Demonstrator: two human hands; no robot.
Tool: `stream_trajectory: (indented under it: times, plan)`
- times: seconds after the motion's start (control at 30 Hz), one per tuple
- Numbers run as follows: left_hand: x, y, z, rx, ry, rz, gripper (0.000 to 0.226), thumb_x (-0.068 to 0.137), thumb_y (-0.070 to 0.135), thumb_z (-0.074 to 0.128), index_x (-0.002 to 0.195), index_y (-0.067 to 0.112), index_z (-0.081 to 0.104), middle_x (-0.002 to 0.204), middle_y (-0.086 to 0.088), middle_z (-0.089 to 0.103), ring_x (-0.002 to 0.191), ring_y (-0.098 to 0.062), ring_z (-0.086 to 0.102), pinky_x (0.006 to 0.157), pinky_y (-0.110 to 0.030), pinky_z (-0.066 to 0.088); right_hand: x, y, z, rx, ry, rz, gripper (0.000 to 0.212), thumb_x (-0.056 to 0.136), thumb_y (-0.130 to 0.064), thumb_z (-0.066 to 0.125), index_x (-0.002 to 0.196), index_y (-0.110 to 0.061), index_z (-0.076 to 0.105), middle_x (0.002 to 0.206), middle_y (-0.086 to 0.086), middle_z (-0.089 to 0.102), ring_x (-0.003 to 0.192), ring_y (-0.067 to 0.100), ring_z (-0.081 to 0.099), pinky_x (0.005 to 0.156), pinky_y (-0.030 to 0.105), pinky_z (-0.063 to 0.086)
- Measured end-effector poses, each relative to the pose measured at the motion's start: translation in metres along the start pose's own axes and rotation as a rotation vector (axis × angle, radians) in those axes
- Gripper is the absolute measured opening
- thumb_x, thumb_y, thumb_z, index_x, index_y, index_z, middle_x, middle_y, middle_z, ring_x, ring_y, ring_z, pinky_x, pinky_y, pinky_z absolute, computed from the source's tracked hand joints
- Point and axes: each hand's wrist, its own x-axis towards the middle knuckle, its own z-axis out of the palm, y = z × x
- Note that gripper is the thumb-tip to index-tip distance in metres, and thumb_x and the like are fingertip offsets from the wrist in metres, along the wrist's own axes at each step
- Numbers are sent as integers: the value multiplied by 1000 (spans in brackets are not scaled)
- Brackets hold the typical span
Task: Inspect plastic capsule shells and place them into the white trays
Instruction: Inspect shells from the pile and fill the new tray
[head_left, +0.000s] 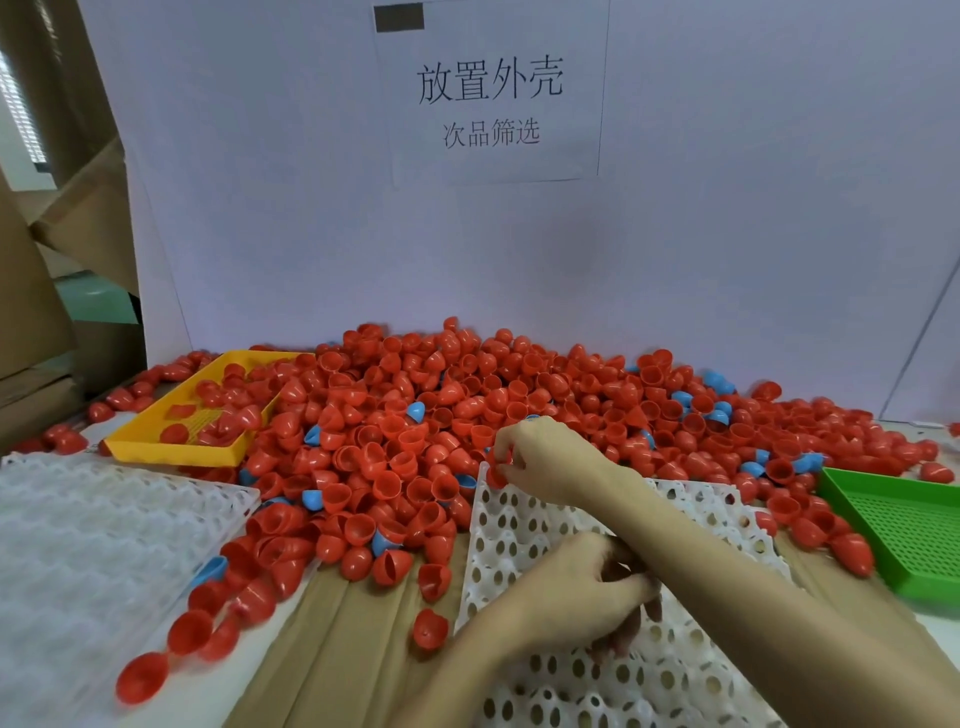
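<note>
Cardboard (337, 649) under shells (415, 415); right hand (545, 462) pinches one, left hand (576, 587) curled, grip unclear.

- Right hand (545, 457): reaches across the white tray (519, 551), fingers pinching a red shell (497, 474) at the tray's far corner.
- Left hand (576, 592): fingers curled above the tray's near cells; contents of its grip cannot be told.
- Pile of red and blue shells (415, 415): spread over the tabletop.
- Yellow tray (171, 447), far left; green tray (914, 530), right.
</note>
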Motion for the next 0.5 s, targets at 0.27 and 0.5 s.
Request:
stream_trajectory:
  times: [0.27,0.5]
  plan:
    - [0,-2,-1,-12,-9,-12,26,99,26,51,80,19,67,57,2,64,48,-13,57,60,-23,53,2,-9,-8,-86,-12,-45,20,106,-19,58,121,-11,69,111,5,71,82,16,59,75,34,57]
    - [-2,0,-2,4,-10,8,27,103,24,51,88,12,69,58,1,64,48,-11,58,58,-19,52,-4,-5,-6,36,0,-24,25,109,-19,54,117,-7,75,109,5,76,92,19,71,86,32,60]
